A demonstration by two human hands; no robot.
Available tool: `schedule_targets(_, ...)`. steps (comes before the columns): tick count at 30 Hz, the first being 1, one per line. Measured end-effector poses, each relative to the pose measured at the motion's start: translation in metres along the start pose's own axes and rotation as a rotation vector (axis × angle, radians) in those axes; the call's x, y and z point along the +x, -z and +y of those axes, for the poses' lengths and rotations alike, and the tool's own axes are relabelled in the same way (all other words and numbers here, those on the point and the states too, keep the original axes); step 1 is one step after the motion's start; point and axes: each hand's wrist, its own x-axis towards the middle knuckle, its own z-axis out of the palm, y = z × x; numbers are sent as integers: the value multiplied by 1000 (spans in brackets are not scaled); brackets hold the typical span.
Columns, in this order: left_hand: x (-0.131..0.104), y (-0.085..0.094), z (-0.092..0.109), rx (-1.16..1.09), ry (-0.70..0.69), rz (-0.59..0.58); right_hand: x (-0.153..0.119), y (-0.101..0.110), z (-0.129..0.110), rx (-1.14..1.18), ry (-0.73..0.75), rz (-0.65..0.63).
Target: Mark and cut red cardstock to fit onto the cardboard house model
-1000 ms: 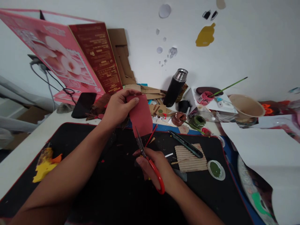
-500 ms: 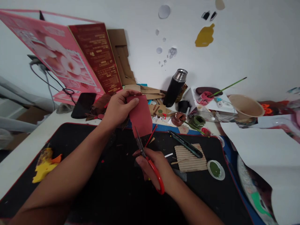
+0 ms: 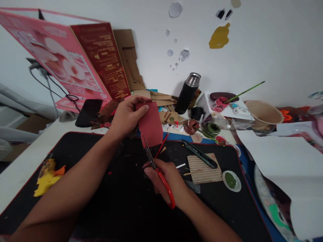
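A piece of red paper [image 3: 151, 127] hangs over the far side of the black mat, its top left pinched by my left hand [image 3: 131, 112]. The thumb lies across its front. My right hand [image 3: 168, 178] is closed round the red handles of a pair of scissors [image 3: 165, 185]. Their blades point up and away and meet the paper's lower left edge. A thin red strip [image 3: 162, 145] slants down just right of the paper; whether it is joined to the paper I cannot tell.
Right on the mat lie a utility knife [image 3: 199, 154], corrugated cardboard [image 3: 203, 173] and a dish of green paint [image 3: 230, 180]. A yellow piece [image 3: 45, 181] lies left. Behind stand a black thermos [image 3: 188, 94], paint jars [image 3: 191, 127] and a pink box [image 3: 73, 64]. A phone [image 3: 88, 113] rests back left.
The view has shifted very slightly. Paper and scissors keep nearly the same place, with the blades still at the paper's lower left edge and both grips unchanged.
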Motion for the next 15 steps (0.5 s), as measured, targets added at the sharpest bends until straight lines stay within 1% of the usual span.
schedule_targets(12, 0, 0, 4, 55, -15, 10, -1, -1, -9, -55, -14, 35)
schedule_targets(15, 0, 0, 6, 47, -9, 5, 0, -1, -8, -94, -8, 56)
